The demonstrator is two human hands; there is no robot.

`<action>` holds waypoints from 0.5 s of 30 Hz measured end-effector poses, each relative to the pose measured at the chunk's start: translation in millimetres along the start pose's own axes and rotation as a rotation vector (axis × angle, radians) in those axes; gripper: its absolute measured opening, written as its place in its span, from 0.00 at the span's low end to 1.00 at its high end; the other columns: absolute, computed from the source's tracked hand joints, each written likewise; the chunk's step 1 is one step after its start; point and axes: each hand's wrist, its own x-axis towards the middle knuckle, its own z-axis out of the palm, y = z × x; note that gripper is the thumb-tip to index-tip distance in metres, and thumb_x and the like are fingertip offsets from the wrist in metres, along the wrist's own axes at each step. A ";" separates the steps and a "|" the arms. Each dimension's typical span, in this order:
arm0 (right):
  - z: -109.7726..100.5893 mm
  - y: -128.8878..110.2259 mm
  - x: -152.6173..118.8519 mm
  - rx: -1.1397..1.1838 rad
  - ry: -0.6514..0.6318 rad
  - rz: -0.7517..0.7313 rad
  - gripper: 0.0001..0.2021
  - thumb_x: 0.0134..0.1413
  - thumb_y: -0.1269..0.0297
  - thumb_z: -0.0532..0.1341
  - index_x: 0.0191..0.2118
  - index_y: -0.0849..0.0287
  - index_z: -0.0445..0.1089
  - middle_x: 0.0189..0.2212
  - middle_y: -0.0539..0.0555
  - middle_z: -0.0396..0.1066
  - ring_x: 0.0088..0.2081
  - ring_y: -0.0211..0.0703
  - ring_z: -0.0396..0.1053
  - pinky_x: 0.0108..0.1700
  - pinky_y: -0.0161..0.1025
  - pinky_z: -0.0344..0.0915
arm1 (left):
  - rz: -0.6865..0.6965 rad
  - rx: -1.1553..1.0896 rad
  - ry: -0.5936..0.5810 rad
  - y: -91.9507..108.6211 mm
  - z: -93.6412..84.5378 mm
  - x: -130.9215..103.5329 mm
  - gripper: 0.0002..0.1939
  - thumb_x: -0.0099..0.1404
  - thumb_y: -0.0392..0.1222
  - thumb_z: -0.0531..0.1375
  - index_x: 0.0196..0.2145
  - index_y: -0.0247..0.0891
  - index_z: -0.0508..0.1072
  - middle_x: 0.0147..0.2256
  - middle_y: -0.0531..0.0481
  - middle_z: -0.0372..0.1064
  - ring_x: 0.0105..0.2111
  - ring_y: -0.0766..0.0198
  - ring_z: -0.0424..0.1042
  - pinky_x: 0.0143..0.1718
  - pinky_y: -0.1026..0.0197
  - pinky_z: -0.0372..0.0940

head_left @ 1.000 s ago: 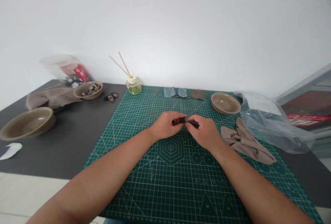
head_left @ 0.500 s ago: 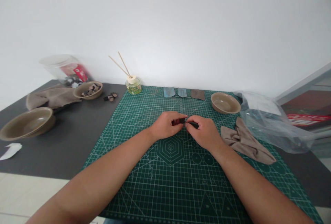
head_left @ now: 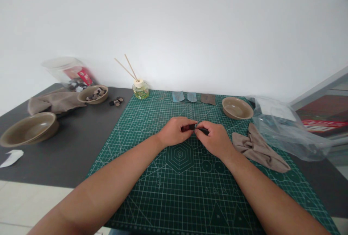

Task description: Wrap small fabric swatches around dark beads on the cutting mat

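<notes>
Over the middle of the green cutting mat, my left hand pinches a small dark flat piece between thumb and fingers. My right hand is closed with its thumb and fingertips at the right end of that piece, almost touching the left fingertips. A dark strip shows between the right thumb and fingers. Whether this is one piece or two I cannot tell, as the fingers cover much of it. A crumpled brown cloth lies beside my right wrist.
Left: a bowl of dark and tan pieces, loose pieces, another bowl, brown cloth, a clear container, torn paper. Back: a reed diffuser, flat scraps. Right: a bowl, a plastic bag.
Almost nothing differs. Both hands keep their pinch at the same spot, and the view has shifted very slightly.
</notes>
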 end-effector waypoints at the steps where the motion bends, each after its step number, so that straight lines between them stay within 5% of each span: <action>1: -0.1 0.1 0.0 0.006 -0.001 -0.004 0.08 0.49 0.66 0.56 0.30 0.56 0.73 0.26 0.49 0.74 0.29 0.41 0.70 0.33 0.36 0.60 | 0.001 0.001 0.001 -0.2 0.1 0.0 0.15 0.56 0.34 0.58 0.43 0.35 0.73 0.28 0.50 0.70 0.26 0.68 0.67 0.30 0.64 0.64; 15: 0.4 2.2 -0.2 0.042 -0.007 -0.029 0.08 0.50 0.68 0.56 0.29 0.56 0.73 0.24 0.48 0.73 0.26 0.38 0.69 0.31 0.35 0.59 | 0.009 -0.012 0.028 -3.1 1.9 -0.3 0.15 0.55 0.34 0.58 0.42 0.33 0.73 0.27 0.50 0.70 0.26 0.68 0.67 0.29 0.65 0.64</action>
